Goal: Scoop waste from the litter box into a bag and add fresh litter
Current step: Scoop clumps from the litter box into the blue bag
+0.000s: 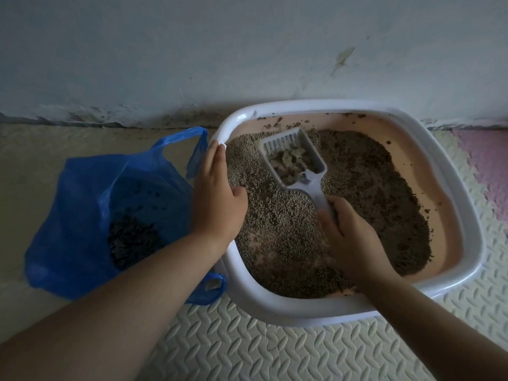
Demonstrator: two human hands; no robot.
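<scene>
Two hands, one litter box (467, 215), one scoop (295, 149), one bag (82, 215).
Right hand (349, 235) gripped the scoop's handle, waste (288, 160) just beyond its fingers (339, 209) inside the box; left hand (217, 193) rested straight-fingered on the box's left rim beside the bag.

Looking down at a cream embossed floor mat (247, 353), turning pink at far right. Finding a white-rimmed litter box (275, 306) sitting directly on it, near the wall (192, 50). Seeing an open blue bag (77, 215) slumping just left, touching the box.
</scene>
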